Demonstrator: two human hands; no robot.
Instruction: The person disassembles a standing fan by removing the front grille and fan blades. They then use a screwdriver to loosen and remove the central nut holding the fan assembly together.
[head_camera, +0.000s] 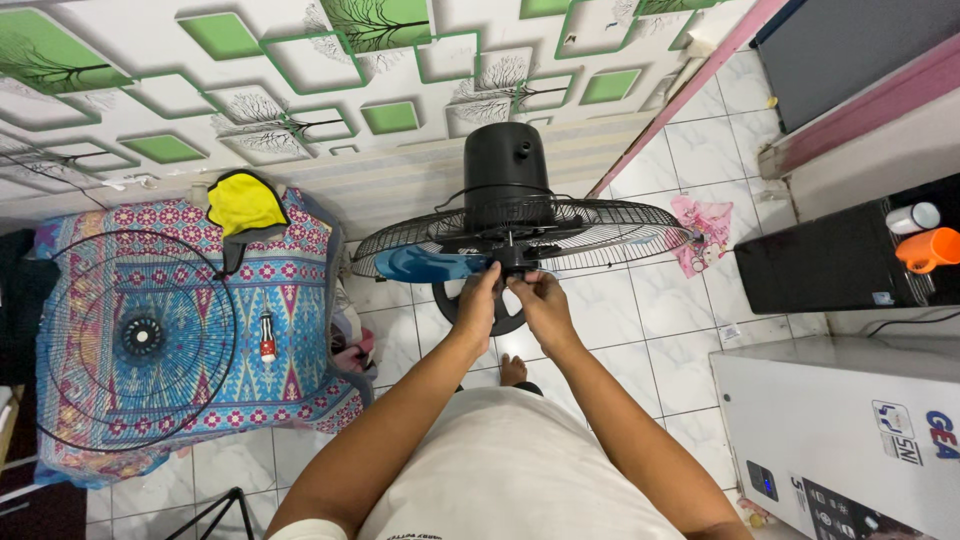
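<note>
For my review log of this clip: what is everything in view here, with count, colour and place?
Fan: one, black motor housing and rear guard, standing on the floor, centre.
Fan blade: one, blue, at the hub.
Front guard: one, black wire, lying on the mattress.
Mattress: one, patterned blue and pink, left.
Screwdriver: one, red and white, on the mattress.
Cloth: one, yellow, top of the mattress.
Pink cloth: one, on the tiled floor, right.
Cup: one, orange, far right.
Left hand: at the fan hub.
Right hand: at the fan hub.
</note>
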